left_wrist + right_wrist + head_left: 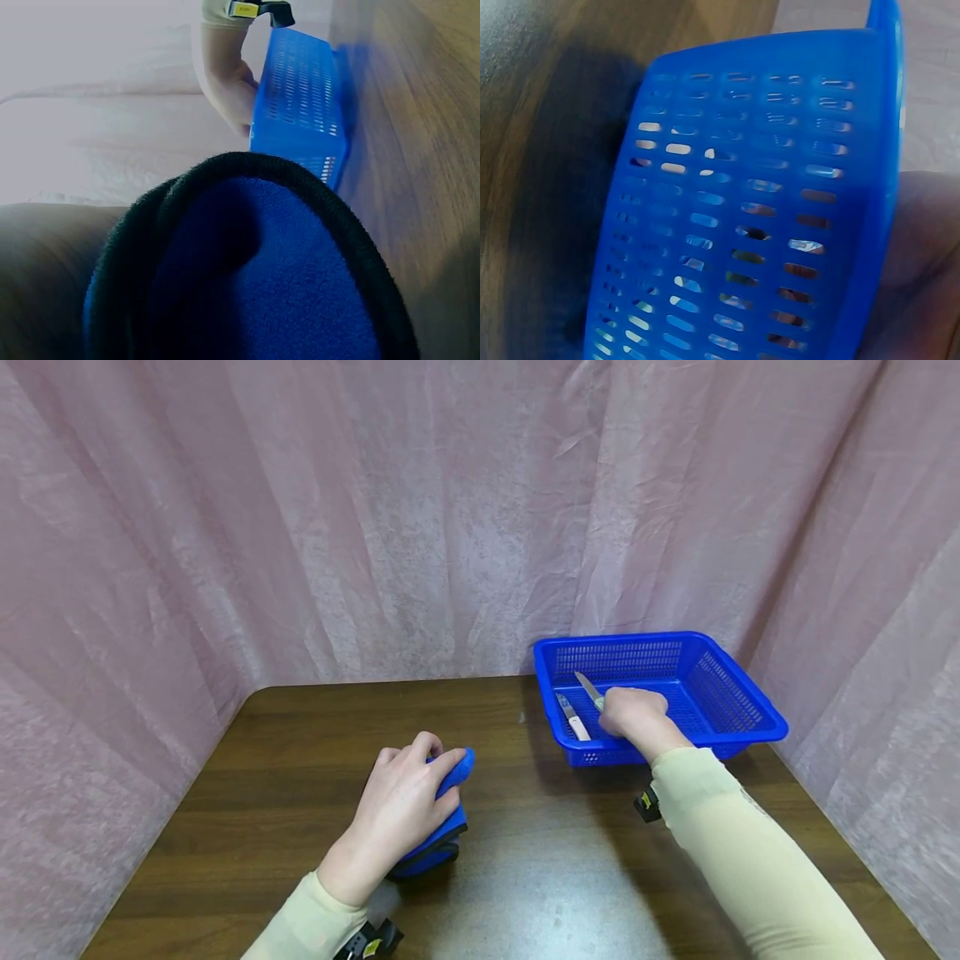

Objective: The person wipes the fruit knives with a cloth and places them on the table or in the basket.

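Observation:
In the head view my left hand grips a folded blue cloth with dark edging, on or just over the table. The cloth's blue face and black border fill much of the left wrist view. My right hand reaches into a blue plastic basket and holds a knife by its pale green handle, its blade angled up to the left. Beside it in the basket lies a second knife with a white handle. The basket's slotted wall hides most of the right hand in the right wrist view.
The basket stands at the back right of the brown wooden table. Pink curtains hang close behind the table and along both sides. A strapped wrist camera sits at the right sleeve, near the basket's front.

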Demonstrator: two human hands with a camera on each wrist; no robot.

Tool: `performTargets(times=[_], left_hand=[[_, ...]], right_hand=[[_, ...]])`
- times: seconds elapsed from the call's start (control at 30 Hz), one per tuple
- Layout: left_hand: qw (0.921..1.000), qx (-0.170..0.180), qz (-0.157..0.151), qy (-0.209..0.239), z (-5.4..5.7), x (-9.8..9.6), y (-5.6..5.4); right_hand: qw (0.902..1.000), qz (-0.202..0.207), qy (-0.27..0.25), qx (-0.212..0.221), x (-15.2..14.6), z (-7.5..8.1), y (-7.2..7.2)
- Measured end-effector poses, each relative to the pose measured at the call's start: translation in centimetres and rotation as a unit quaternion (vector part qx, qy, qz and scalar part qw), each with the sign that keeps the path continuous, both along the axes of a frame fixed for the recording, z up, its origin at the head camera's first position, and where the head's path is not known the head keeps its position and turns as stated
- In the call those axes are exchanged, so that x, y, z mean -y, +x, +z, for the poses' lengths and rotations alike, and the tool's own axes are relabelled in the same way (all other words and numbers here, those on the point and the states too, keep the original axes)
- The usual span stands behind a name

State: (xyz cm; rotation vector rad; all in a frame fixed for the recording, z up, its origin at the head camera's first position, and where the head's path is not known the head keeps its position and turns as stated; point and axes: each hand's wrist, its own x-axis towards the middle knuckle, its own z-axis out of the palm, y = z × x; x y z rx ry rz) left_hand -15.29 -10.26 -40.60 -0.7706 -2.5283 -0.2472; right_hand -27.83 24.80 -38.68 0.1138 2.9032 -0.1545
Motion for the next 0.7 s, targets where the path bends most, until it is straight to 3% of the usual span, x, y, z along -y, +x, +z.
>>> performTargets(times=[0.7], left_hand=[[0.9997,0.021,0.006,-0.011,-0.8,-0.1,-0.3]], right_hand=[[0.9983,0.006,0.007,0.057,-1.0,-2.3,-2.0]])
